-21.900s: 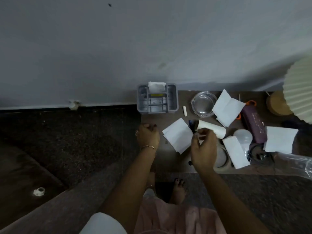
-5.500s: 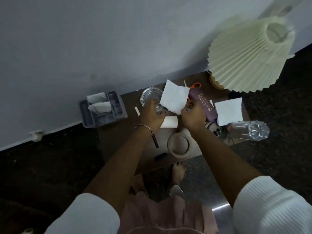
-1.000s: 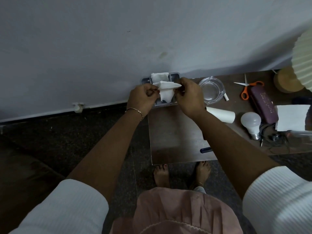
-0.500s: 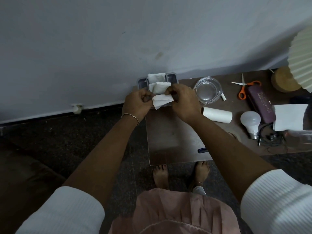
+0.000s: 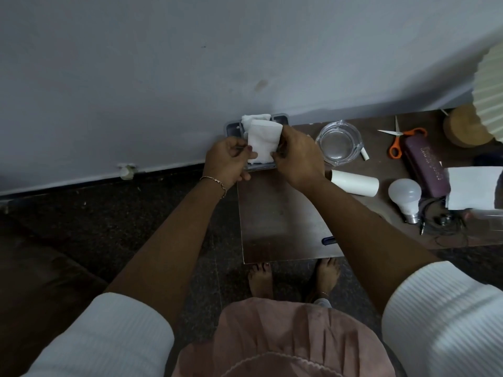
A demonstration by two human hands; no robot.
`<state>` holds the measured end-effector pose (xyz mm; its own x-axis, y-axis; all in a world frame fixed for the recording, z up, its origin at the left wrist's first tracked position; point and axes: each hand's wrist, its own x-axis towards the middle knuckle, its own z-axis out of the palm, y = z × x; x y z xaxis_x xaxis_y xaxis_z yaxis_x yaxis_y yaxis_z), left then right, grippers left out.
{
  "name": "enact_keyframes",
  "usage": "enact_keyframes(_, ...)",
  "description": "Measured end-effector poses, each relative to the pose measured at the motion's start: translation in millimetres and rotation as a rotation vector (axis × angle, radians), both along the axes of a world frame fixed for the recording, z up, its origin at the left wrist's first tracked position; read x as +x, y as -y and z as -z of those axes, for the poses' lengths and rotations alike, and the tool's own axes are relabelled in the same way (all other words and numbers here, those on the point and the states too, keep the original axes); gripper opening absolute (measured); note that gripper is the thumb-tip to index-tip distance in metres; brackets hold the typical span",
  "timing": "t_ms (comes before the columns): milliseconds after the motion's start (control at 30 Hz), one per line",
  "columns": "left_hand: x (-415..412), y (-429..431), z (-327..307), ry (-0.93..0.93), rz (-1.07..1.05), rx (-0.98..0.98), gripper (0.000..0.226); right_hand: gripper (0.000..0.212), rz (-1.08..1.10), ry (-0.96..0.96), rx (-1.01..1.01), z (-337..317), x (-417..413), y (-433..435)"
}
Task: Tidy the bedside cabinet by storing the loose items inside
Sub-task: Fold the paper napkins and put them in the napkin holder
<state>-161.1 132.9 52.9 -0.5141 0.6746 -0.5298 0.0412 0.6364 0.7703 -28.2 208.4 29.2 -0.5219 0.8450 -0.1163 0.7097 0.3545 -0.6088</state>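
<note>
Glossy brown cabinet top [image 5: 277, 213], soft folded tissue [image 5: 262, 142]

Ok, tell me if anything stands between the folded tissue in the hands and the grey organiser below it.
Nothing visible does. The left hand and right hand pinch the folded tissue right over the grey organiser. Another tissue already stands in its rear section; the hands hide the compartment underneath.

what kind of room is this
Probably a bedroom: a low brown wooden bedside cabinet stands against a plain grey wall, with a pleated cream lampshade on its right and household clutter such as a white light bulb and orange-handled scissors.
</note>
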Motion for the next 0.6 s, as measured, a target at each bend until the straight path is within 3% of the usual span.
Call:
enact_keyframes(333,-3,2,-1,-0.028,0.053,0.012,0.023,0.026,-0.045,0.082,0.047,1,-1,0)
enact_keyframes(600,-9,8,13,-0.206,0.125,0.065,0.022,0.026,-0.076,0.047,0.072,0,4,8)
